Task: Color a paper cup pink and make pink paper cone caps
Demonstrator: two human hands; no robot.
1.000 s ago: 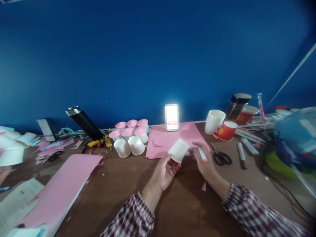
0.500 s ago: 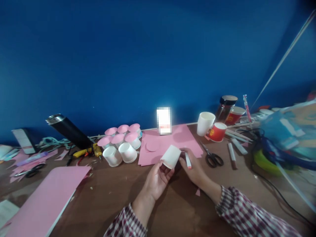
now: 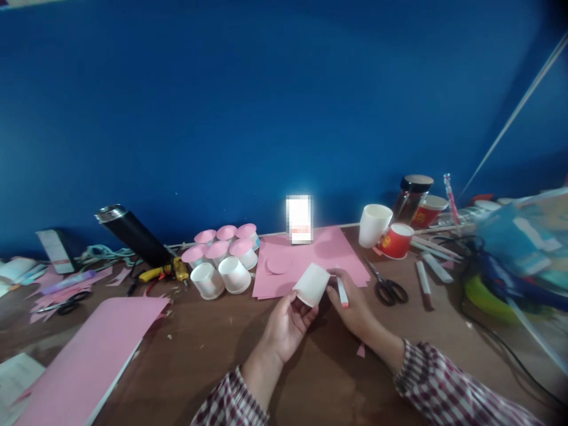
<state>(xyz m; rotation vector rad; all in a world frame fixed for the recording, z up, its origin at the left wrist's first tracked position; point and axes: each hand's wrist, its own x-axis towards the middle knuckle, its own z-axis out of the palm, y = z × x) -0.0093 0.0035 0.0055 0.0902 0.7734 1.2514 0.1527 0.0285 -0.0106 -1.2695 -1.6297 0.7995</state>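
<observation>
My left hand (image 3: pixel 287 325) is closed around a white paper cup (image 3: pixel 313 284), which it holds tilted above the table. Close to the cup's right side, my right hand (image 3: pixel 350 305) grips a white marker (image 3: pixel 342 293) with a reddish end. Some right-hand fingers are hidden behind the cup, and I cannot tell whether they touch it. Behind the cup lie pink paper sheets (image 3: pixel 323 248) with a cut pink circle (image 3: pixel 277 264) on them. To the left stand two plain white cups (image 3: pixel 234 276) in front of several cups with pink tops (image 3: pixel 243 247).
Black-handled scissors (image 3: pixel 390 291) and a white marker (image 3: pixel 423 278) lie right of my right hand. A white cup (image 3: pixel 375 226) and red cups (image 3: pixel 396 241) stand behind them. At left are a black flask (image 3: pixel 133 234), a yellow glue gun (image 3: pixel 164 272) and a pink sheet (image 3: pixel 97 355).
The whole scene has shifted slightly to the right as the view turned. Both hands keep their hold on the cup and the marker, with little other movement.
</observation>
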